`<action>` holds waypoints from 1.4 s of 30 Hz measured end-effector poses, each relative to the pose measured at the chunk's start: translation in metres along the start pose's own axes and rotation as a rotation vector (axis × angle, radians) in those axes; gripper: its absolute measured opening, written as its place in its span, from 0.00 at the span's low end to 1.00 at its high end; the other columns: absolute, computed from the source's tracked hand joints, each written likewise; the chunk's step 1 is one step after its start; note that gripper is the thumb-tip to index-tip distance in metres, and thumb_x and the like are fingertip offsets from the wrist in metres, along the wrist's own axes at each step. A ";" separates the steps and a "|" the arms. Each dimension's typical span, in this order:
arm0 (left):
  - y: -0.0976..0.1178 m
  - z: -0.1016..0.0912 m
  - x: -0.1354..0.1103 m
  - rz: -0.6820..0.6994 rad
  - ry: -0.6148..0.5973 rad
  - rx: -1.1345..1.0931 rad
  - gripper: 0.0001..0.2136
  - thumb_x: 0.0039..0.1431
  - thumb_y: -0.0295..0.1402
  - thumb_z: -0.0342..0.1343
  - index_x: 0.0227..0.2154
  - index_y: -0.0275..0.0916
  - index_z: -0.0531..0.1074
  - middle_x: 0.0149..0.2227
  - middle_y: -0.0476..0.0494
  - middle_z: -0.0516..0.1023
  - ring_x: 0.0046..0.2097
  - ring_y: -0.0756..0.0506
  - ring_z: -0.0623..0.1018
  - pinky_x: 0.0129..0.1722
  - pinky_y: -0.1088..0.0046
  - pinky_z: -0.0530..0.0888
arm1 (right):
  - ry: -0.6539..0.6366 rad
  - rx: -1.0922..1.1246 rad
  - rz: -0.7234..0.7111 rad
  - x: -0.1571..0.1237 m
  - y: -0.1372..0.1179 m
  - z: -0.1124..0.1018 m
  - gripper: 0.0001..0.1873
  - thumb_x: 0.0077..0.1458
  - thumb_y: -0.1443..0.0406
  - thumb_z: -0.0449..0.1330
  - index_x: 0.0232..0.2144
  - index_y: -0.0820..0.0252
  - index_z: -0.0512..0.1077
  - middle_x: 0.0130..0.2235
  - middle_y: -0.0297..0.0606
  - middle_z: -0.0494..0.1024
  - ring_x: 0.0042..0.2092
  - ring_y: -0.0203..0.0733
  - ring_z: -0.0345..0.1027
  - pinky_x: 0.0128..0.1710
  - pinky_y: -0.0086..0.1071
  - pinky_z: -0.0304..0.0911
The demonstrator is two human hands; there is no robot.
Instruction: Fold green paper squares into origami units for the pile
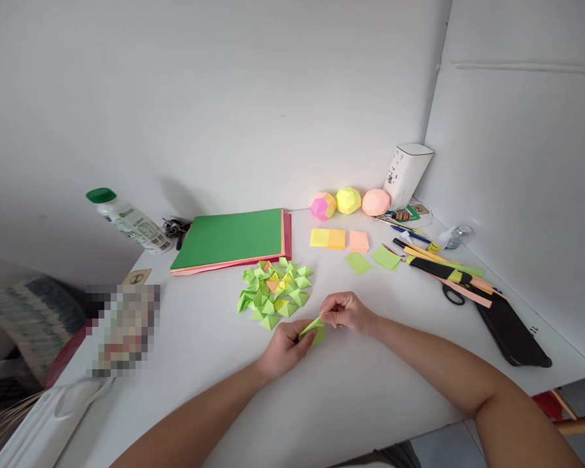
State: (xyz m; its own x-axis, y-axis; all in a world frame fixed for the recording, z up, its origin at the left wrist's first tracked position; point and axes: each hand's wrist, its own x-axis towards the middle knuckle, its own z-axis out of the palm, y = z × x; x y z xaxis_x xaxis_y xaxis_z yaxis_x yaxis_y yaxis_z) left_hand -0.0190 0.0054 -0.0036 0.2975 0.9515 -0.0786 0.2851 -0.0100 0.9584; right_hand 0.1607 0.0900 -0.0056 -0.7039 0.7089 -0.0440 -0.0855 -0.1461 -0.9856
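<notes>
Between my two hands is a small light-green paper [316, 333], partly folded. My left hand [286, 344] grips it from the left, thumb on top. The fingers of my right hand [346, 311] pinch its upper right edge. Just beyond my hands lies a pile of folded paper pieces [268, 302], mostly light green with a few yellow and orange ones. Farther right on the table are loose green paper squares [386, 258]. My fingers hide part of the held paper.
A stack of coloured sheets [234, 235] lies at the back, with a bottle [134, 221] to its left. Paper balls [348, 201] stand by the wall near a white box [408, 175]. Sticky-note pads [327, 238], scissors [453, 294] and a black case [514, 331] are rightward.
</notes>
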 end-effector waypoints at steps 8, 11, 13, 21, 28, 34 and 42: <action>-0.001 -0.004 0.003 -0.059 0.021 -0.092 0.18 0.57 0.44 0.47 0.32 0.32 0.72 0.16 0.54 0.60 0.19 0.54 0.58 0.19 0.78 0.56 | -0.038 0.001 0.003 -0.003 -0.002 0.000 0.19 0.56 0.54 0.53 0.33 0.64 0.72 0.21 0.32 0.67 0.22 0.31 0.61 0.20 0.25 0.55; 0.001 -0.005 0.004 -0.090 0.005 -0.124 0.18 0.56 0.44 0.49 0.32 0.32 0.72 0.16 0.55 0.59 0.18 0.55 0.58 0.19 0.79 0.56 | -0.037 -0.078 -0.049 -0.005 -0.002 0.004 0.19 0.53 0.53 0.56 0.39 0.63 0.70 0.30 0.36 0.70 0.25 0.31 0.62 0.19 0.24 0.58; 0.002 -0.006 0.005 -0.108 -0.006 -0.146 0.17 0.55 0.44 0.50 0.33 0.32 0.72 0.16 0.55 0.59 0.18 0.55 0.57 0.18 0.79 0.55 | -0.011 -0.164 -0.091 -0.007 0.000 0.007 0.17 0.50 0.55 0.60 0.37 0.62 0.71 0.33 0.37 0.70 0.25 0.30 0.62 0.19 0.24 0.58; -0.007 -0.003 0.007 -0.052 0.175 -0.278 0.14 0.53 0.41 0.55 0.34 0.33 0.72 0.28 0.45 0.73 0.28 0.50 0.69 0.27 0.76 0.65 | 0.083 -0.245 -0.085 -0.009 0.004 0.010 0.12 0.53 0.58 0.57 0.30 0.63 0.69 0.21 0.31 0.68 0.21 0.32 0.66 0.18 0.24 0.61; -0.004 -0.003 0.008 -0.071 0.146 -0.306 0.14 0.53 0.41 0.55 0.35 0.34 0.74 0.24 0.48 0.71 0.24 0.52 0.66 0.23 0.78 0.62 | 0.038 -0.306 -0.068 -0.009 0.005 0.011 0.13 0.52 0.59 0.58 0.32 0.64 0.73 0.23 0.34 0.73 0.23 0.34 0.69 0.21 0.25 0.63; -0.002 -0.002 0.008 -0.084 0.133 -0.391 0.14 0.55 0.41 0.54 0.32 0.33 0.73 0.20 0.52 0.65 0.21 0.55 0.59 0.20 0.79 0.56 | 0.034 -0.291 -0.072 -0.007 0.007 0.010 0.13 0.52 0.59 0.59 0.32 0.65 0.74 0.21 0.34 0.73 0.22 0.34 0.69 0.20 0.26 0.62; -0.007 -0.004 0.009 -0.068 0.103 -0.439 0.13 0.55 0.40 0.54 0.28 0.34 0.72 0.19 0.52 0.66 0.21 0.55 0.59 0.20 0.79 0.57 | 0.009 -0.254 -0.021 -0.007 0.007 0.009 0.15 0.51 0.57 0.60 0.33 0.65 0.74 0.20 0.34 0.74 0.22 0.34 0.68 0.22 0.26 0.62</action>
State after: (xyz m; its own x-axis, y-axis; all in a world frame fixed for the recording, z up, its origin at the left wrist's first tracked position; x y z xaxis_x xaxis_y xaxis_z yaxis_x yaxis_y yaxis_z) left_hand -0.0223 0.0153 -0.0103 0.1931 0.9713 -0.1386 -0.1195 0.1635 0.9793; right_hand 0.1592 0.0777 -0.0109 -0.6975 0.7162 -0.0238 0.0812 0.0460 -0.9956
